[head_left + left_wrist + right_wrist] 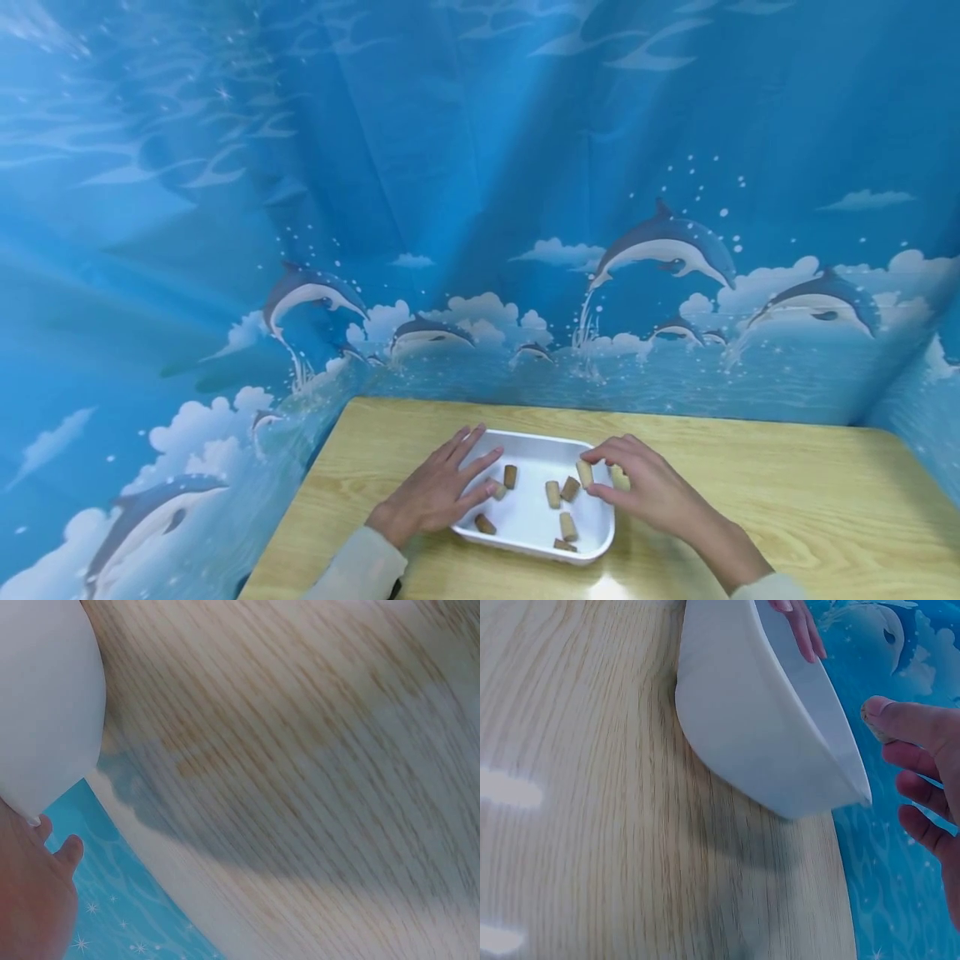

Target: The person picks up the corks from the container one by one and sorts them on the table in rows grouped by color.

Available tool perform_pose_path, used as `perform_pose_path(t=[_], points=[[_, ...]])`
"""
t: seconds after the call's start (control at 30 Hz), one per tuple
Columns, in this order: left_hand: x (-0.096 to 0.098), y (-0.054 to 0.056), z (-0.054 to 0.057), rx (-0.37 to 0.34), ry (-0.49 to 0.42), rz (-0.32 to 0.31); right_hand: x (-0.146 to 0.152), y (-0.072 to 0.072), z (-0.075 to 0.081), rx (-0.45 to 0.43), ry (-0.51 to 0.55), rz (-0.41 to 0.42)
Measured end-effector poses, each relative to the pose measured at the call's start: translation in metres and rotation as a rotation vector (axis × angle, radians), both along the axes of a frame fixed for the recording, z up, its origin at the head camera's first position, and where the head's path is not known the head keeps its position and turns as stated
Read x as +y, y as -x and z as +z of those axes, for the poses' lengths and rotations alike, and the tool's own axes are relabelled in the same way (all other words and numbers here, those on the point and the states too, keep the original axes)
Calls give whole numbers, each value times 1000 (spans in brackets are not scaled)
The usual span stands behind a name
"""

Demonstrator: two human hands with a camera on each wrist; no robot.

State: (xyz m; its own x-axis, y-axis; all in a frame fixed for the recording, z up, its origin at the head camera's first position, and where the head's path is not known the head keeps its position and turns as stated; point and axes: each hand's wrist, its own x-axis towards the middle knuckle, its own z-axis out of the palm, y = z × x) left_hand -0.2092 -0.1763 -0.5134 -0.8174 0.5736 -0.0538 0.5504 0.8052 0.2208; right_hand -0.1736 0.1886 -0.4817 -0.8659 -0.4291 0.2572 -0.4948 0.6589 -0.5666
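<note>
A white rectangular tray (525,546) holds several short cork stoppers, some pale and some darker brown. Between thumb and fingertips, my right hand (660,492) pinches a pale cork stopper (585,474) over the tray's right rim. The right wrist view shows the same cork (871,720) held beside the tray wall (742,712). My left hand (435,492) lies across the tray's left rim, fingers spread and fairly straight. By its thumb tip is a pale cork (498,491), partly hidden; whether they touch I cannot tell. A darker cork (510,476) lies just right of the left fingers.
Under the tray is a light wood-grain table (787,492). Behind the right fingers shows part of a pale yellowish piece (620,477), just outside the tray's right rim. A blue curtain printed with dolphins (480,208) hangs behind the table and along its left side.
</note>
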Motion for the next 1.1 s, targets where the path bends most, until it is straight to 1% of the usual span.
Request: perform_pose_path(t=[0.1,0.27,0.4,0.53,0.63,0.8,0.9,1.1], points=[[0,0,-1,6,-3,-2,11,-2,-1,2,21,-45],[0,0,-2,26,-15,-8,26,-8,-6,54,32,-114],[0,0,-2,32,-19,-10,35,-12,-10,92,31,-142],[1,-1,0,12,-15,0,42,-15,-15,88,21,-169],[1,-2,1,-2,-8,7,46,-16,-20,76,17,-179],[1,-1,1,-9,-1,10,54,-18,-29,99,11,-178],[0,0,1,-16,1,12,58,-19,-34,99,1,-178],[1,0,1,-27,0,13,64,-23,-41,43,-31,-189]])
